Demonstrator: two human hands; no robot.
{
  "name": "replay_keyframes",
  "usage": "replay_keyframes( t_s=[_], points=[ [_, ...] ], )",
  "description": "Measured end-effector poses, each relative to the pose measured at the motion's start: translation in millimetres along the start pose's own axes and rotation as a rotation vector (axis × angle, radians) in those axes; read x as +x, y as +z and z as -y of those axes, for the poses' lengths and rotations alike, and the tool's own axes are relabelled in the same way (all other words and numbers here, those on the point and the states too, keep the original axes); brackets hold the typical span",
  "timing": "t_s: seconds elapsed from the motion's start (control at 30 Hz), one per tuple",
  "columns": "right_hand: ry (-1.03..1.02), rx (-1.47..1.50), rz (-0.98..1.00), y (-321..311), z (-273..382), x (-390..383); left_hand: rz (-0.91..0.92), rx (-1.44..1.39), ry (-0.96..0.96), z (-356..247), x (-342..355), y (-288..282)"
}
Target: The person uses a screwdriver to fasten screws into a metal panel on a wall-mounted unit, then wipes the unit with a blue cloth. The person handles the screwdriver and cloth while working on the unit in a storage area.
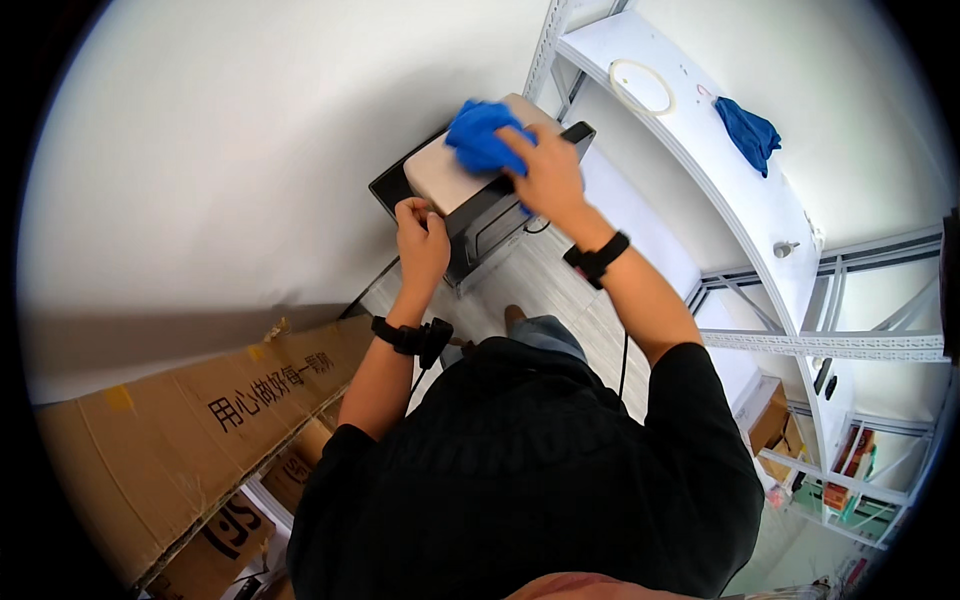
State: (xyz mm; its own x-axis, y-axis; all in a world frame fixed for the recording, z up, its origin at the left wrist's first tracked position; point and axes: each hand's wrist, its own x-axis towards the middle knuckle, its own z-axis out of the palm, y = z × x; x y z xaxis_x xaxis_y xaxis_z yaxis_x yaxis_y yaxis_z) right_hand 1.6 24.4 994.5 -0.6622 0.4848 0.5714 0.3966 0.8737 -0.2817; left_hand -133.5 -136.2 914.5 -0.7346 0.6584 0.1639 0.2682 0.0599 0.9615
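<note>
My right hand (pixel 548 178) is closed round a bunched blue cloth (pixel 484 137). The cloth lies against the top of a beige block-shaped thing with rounded corners (pixel 440 176), and slight blur smears hand and cloth. That beige thing sits on a black-edged stand or cabinet (pixel 487 232) against the wall. At its near left corner is my left hand (pixel 423 243), fingers curled and pressed together. What those fingers pinch, if anything, is hidden. Both wrists wear black bands.
A white shelf rack (pixel 690 110) stands to the right, bearing a pale ring (pixel 642 87), a dark blue cloth (pixel 748 135) and a small metal piece (pixel 786 248). Large cardboard boxes (pixel 170 430) fill the lower left. A thin black cable (pixel 625 365) hangs near my right arm.
</note>
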Motion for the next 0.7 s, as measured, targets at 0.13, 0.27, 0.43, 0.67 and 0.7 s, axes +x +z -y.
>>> replay_keyframes(
  t_s=[0.13, 0.27, 0.43, 0.67, 0.7],
  points=[
    [0.182, -0.088, -0.006, -3, -55, 6, -0.035, -0.010, 0.012, 0, -6, 0],
    [0.329, -0.147, -0.035, 6, -86, 15, -0.017, 0.000, -0.006, -6, -8, -6],
    [0.367, -0.269, -0.050, 19, -67, 17, 0.205, 0.061, -0.190, -13, -2, -27],
    [0.095, -0.102, -0.050, 25, 42, -15, 0.216, -0.516, -0.533, 6, -19, -59],
    [0.065, -0.062, -0.049, 26, 62, -21, 0.227, -0.569, -0.533, 12, -21, -61]
  ],
)
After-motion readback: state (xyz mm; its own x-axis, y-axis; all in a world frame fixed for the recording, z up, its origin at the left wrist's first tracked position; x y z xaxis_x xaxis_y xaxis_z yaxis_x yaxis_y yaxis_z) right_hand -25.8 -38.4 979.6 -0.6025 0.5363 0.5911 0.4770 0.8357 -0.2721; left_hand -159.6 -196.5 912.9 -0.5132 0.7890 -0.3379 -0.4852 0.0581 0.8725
